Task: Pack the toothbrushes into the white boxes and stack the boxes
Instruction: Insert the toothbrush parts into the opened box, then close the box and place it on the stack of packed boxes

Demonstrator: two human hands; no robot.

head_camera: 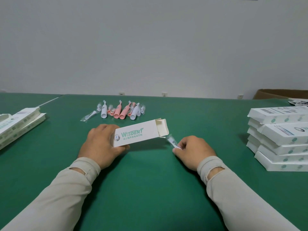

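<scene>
White box (138, 135) held just above the green bench (150, 189) at centre, long axis left–right, printed face up, right-end flaps (162, 126) standing open. Left hand (101, 144) grips the closed end, fingers curled round it from behind and thumb underneath. Right hand (191, 150) pinches a small brush head in clear wrap (171, 141) between thumb and fingertips, its tip just beside the open mouth but not yet inside. Judged step: feeding the wrapped piece in. Risks from here — the loose film looks likely to snag on a side flap and fold it inward, blocking the mouth; the piece is light and held only at its tail, so it could slip and drop onto the bench; the box is gripped at one end only, so a push on the far end may swing it off line. Behind the box, a row of unpacked toothbrushes (120, 111), pink and white, some pieces bagged — well apart from the hands. Stacked white boxes (280, 139) at right sit unevenly, staggered; adding to that pile could tip it. Flat cartons (18, 124) lie at left.
</scene>
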